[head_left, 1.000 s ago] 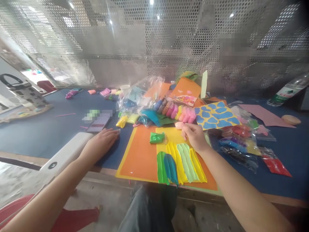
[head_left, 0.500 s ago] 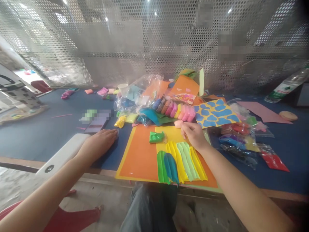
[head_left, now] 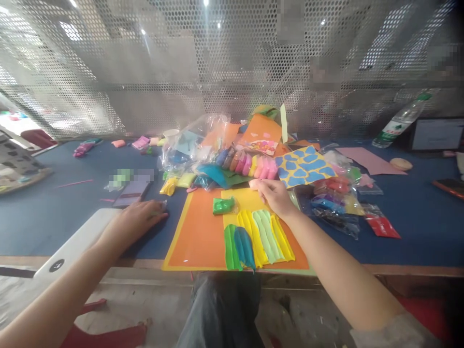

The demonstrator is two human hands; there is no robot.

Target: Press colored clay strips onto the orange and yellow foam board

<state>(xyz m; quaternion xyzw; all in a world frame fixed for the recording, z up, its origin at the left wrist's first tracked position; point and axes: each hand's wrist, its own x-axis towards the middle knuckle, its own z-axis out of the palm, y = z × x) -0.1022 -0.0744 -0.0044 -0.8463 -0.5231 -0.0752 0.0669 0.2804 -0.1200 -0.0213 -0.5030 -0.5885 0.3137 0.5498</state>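
Note:
My right hand [head_left: 277, 198] pinches a small pale peach lump of modelling clay [head_left: 256, 184] above the back edge of the orange and yellow sheet [head_left: 199, 232]. On that sheet lie ridged clay strips: a green one [head_left: 232, 246], a blue one [head_left: 245, 244], and pale green [head_left: 268, 234] between yellow [head_left: 284, 237]. A small green clay packet [head_left: 223, 206] sits behind them. My left hand [head_left: 143, 217] rests palm down on the blue table, fingers stretched out, with a bit of clear plastic by the fingertips. It lies just in front of a phone [head_left: 136, 187].
Under my left forearm is a white device [head_left: 78, 237]. Clay packets [head_left: 250, 164] and clear bags pile up at the back, beside a blue-patched yellow sheet [head_left: 304, 166]. A red packet [head_left: 380, 221] and a bottle [head_left: 400, 121] are at right. Perforated metal [head_left: 163, 63] stands behind the table.
The view has swung slightly right, so everything sits further left. Both hands keep about the same place on the table, and the peach clay is still in my right fingers.

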